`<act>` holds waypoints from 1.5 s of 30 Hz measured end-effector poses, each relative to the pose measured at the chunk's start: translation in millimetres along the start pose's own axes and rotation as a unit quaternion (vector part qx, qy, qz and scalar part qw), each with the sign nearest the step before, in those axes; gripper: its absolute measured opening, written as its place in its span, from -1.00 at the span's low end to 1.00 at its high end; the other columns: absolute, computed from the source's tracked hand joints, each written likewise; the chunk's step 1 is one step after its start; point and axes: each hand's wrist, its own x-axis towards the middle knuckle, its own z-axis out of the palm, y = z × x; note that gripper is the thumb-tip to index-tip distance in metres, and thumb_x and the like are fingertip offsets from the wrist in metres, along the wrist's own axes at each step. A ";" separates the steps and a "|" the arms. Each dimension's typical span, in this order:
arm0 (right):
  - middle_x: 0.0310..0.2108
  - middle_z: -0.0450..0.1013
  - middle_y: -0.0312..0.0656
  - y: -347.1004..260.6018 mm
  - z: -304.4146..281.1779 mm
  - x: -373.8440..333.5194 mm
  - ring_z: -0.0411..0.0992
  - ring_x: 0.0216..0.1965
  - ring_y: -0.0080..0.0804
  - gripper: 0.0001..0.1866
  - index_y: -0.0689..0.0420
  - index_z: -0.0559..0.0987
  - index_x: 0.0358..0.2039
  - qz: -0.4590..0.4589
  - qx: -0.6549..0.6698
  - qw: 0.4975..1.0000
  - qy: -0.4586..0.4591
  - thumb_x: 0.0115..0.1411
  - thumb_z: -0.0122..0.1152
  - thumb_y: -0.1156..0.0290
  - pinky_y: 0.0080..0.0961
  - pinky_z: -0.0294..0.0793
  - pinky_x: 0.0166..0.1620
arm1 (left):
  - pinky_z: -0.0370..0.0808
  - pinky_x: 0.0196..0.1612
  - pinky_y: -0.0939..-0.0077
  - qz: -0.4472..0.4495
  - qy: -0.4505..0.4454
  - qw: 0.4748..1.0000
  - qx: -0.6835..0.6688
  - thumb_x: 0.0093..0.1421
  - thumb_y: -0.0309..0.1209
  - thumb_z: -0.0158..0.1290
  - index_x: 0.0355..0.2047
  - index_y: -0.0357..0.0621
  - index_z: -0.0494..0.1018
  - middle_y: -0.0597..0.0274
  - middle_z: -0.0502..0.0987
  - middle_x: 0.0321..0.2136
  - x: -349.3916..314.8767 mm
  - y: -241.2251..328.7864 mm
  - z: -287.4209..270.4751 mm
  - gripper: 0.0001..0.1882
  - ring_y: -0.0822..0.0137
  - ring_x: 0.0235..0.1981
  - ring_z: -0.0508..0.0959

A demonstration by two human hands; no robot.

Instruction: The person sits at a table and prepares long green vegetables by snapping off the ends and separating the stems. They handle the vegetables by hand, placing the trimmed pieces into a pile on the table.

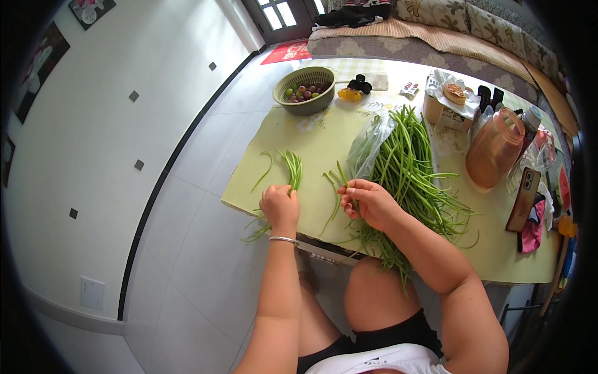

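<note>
Your left hand [280, 207] sat just left of the frame's centre, fingers curled down over a small bunch of long green beans [291, 171] whose ends ran up the table [324, 140] away from you; it gripped the near ends of that bunch at the table's front edge. Your right hand [367, 202], near the centre of the frame, was closed in a loose fist around a single bean stalk [342, 175] that stuck up from between thumb and fingers. Just to its right, a big heap of beans [408, 165] spread from the middle of the frame down past the table edge toward your knee, partly lying on a clear plastic bag [367, 144]. A few loose beans [264, 171] lay left of the small bunch. Toward the top of the frame stood a green basket of fruit [304, 89], and at the right a brown plastic jug [494, 148] with a phone [523, 198] beside it.
</note>
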 end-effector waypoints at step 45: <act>-0.11 0.52 -0.11 0.4 -6.8 3.8 0.49 -0.09 -0.32 -0.63 0.25 0.42 0.11 -0.041 0.073 0.995 -0.047 0.36 0.01 0.37 -0.34 0.48 0.02 | 0.42 -0.43 0.47 0.072 -0.080 0.929 -0.355 0.01 -0.49 0.29 -0.47 -0.29 0.58 0.17 0.55 -0.57 -37.4 88.0 -48.3 -0.87 0.32 -0.60 0.47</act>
